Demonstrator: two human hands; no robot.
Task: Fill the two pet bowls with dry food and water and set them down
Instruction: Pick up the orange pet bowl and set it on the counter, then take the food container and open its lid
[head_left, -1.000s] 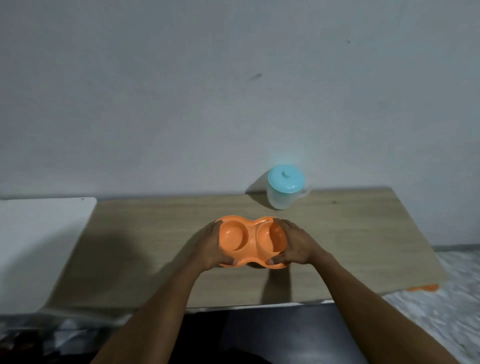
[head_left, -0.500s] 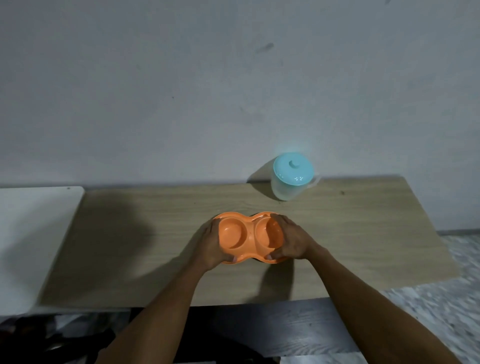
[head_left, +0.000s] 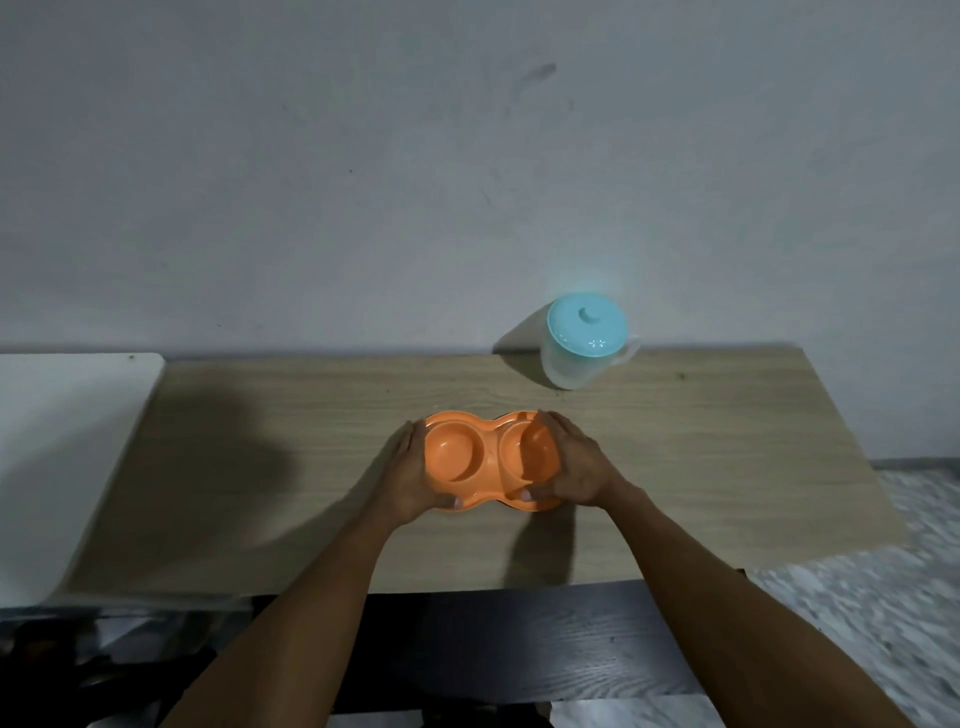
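At the middle of a pale wood-grain tabletop, a person holds an orange plastic twin-bowl pet dish between both hands. Its long axis runs from 9 to 3 o'clock. The left hand wraps the 9 o'clock end and the right hand the 3 o'clock end, fingers curled over the far rim, thumbs pressed on the near edge. Both round wells look dry and bare. A translucent plastic jug with a turquoise lid stands at 1 o'clock, nearer the right hand, well apart from the dish.

Glossy orange plastic double bowl on matt wood-grain table.
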